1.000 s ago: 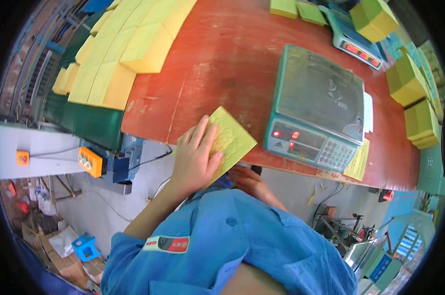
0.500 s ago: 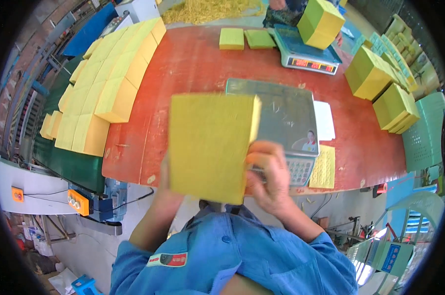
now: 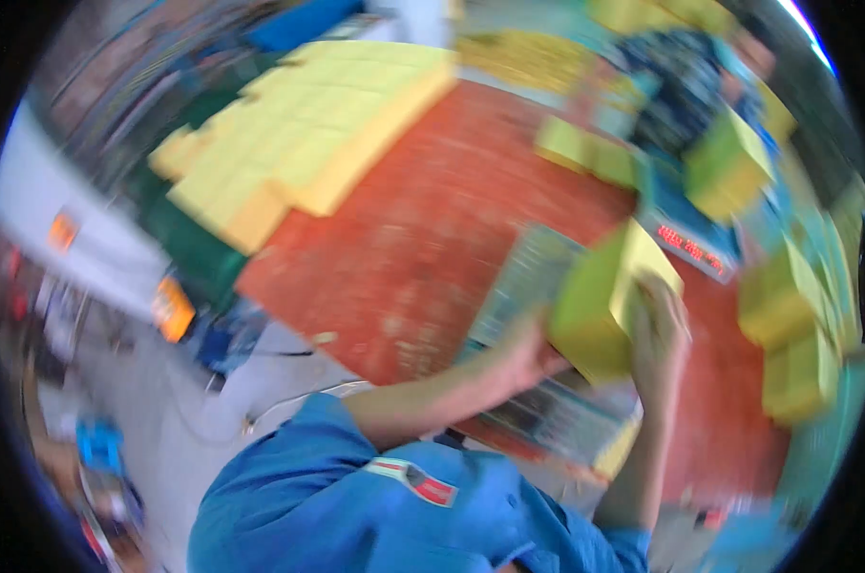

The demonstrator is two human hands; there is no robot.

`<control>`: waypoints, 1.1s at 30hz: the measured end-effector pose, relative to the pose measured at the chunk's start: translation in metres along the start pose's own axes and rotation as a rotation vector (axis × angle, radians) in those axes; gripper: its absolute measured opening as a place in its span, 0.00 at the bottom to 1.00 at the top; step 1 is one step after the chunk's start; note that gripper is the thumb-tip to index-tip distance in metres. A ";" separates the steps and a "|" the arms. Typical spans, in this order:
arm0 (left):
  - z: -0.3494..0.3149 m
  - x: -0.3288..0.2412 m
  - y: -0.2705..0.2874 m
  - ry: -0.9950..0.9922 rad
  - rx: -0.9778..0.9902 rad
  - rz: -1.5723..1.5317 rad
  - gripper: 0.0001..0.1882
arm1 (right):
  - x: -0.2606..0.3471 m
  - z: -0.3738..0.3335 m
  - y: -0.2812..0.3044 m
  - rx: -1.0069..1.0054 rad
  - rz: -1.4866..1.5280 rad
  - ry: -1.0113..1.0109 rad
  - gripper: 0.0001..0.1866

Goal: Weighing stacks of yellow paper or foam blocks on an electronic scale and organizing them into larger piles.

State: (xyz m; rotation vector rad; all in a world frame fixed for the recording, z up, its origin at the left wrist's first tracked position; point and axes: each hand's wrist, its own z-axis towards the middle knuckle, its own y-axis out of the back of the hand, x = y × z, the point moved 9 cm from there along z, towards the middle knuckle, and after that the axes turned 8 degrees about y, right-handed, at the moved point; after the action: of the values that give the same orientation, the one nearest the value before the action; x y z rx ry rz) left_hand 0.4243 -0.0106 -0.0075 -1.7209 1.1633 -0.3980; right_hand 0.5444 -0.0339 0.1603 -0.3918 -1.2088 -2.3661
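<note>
Between my two hands is a thick yellow block [image 3: 593, 310] that looks like a stack of paper sheets. My left hand [image 3: 536, 349] presses its near left side, the fingers partly hidden and blurred. On the right side, my right hand [image 3: 660, 325] is closed against the block, fingers bent. The block is tilted and seems to be over a grey-green weighing scale [image 3: 516, 277], which it partly covers. Whether it touches the scale I cannot tell.
Rows of similar yellow blocks [image 3: 327, 115] stand at the far left of the red table [image 3: 404, 229]. Far right, a co-worker [image 3: 676, 81] is beside a second scale [image 3: 690, 250] bearing another block [image 3: 728, 167]. More blocks [image 3: 786, 296] line the right edge.
The view has swung left, blurring the scene. The yellow block has turned and moved from in front of my chest out over the near scale, still between both hands.
</note>
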 end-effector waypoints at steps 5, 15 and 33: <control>-0.070 -0.039 0.056 0.006 0.077 0.300 0.28 | 0.058 -0.001 -0.019 0.143 -0.283 0.134 0.19; -0.272 -0.381 0.162 -1.283 -1.111 1.523 0.31 | 0.294 0.106 -0.277 0.303 0.397 0.595 0.24; -0.216 -0.450 0.189 -1.130 -0.698 1.998 0.41 | 0.306 0.225 -0.531 0.492 -0.074 0.762 0.10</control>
State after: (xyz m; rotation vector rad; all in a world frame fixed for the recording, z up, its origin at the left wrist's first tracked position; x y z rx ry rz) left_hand -0.0445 0.2403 0.0381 -0.2365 1.4501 2.0014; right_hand 0.0208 0.3422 0.0598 0.6612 -1.3342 -1.8677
